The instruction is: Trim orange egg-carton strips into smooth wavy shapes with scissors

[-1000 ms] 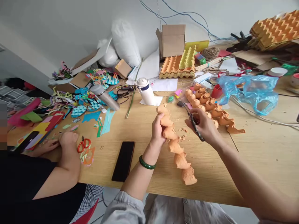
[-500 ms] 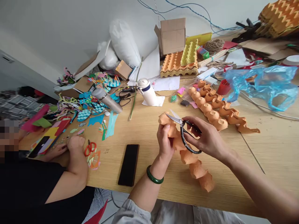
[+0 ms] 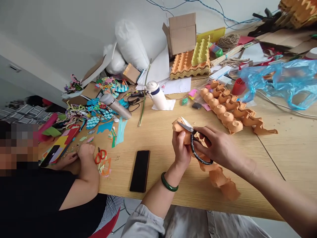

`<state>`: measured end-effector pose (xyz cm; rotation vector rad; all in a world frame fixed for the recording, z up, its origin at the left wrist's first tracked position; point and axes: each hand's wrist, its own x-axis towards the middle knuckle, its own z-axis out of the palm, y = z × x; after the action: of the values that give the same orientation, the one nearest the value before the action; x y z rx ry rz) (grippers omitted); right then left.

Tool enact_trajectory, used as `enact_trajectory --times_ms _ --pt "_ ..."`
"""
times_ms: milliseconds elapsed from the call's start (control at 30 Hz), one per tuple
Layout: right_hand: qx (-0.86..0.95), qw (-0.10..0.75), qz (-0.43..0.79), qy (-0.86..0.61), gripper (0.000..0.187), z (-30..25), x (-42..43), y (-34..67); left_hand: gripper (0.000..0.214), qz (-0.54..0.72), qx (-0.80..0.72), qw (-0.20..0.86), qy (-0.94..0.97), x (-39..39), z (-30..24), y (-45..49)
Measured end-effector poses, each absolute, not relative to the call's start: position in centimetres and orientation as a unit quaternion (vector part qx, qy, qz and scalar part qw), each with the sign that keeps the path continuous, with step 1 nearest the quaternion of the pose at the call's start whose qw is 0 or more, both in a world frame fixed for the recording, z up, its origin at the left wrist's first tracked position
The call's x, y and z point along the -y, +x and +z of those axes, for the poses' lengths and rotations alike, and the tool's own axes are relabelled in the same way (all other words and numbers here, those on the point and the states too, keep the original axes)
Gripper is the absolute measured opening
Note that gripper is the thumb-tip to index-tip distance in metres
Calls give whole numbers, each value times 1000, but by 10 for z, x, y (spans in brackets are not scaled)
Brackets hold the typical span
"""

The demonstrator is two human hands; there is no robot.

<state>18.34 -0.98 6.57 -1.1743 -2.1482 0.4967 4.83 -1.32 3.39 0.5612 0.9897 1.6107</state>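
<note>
A strip of orange egg carton [image 3: 218, 175] is gripped near its far end by my left hand [image 3: 182, 148], which wears a green bangle [image 3: 169, 182]. The rest of the strip hangs toward the table's front edge, partly hidden behind my right hand [image 3: 220, 145]. That hand is closed round the black handles of a pair of scissors [image 3: 198, 145]. The blades lie parted at the cup on the strip's far end. Beyond my hands, a larger piece of orange egg carton [image 3: 225, 112] rests on the table.
Left of my arm lies a phone [image 3: 140, 171]. A co-worker's arm [image 3: 86, 168] rests by red-handled scissors [image 3: 100, 155]. Behind stand a white bottle [image 3: 158, 97], a grey flask [image 3: 116, 106] and stacked egg trays [image 3: 182, 64]. A blue plastic bag [image 3: 284, 82] sits at the right.
The near end of the carton strip has swung right and toward me, and the strip has turned in my left hand. The scissors remain at its far end. The whole view has shifted slightly.
</note>
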Motion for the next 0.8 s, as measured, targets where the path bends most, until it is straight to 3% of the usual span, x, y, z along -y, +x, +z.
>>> enact_trajectory --times_ms 367,533,700,800 --pt "865 230 98 -436 39 72 15 187 27 693 -413 537 246 13 32 54" --pt "861 257 104 -426 41 66 10 189 36 694 -413 541 237 9 28 56" --pt "805 328 218 -445 34 68 8 195 35 700 -373 561 239 9 22 53" --pt "739 348 327 -475 39 73 3 203 33 690 -379 578 215 7 19 49"
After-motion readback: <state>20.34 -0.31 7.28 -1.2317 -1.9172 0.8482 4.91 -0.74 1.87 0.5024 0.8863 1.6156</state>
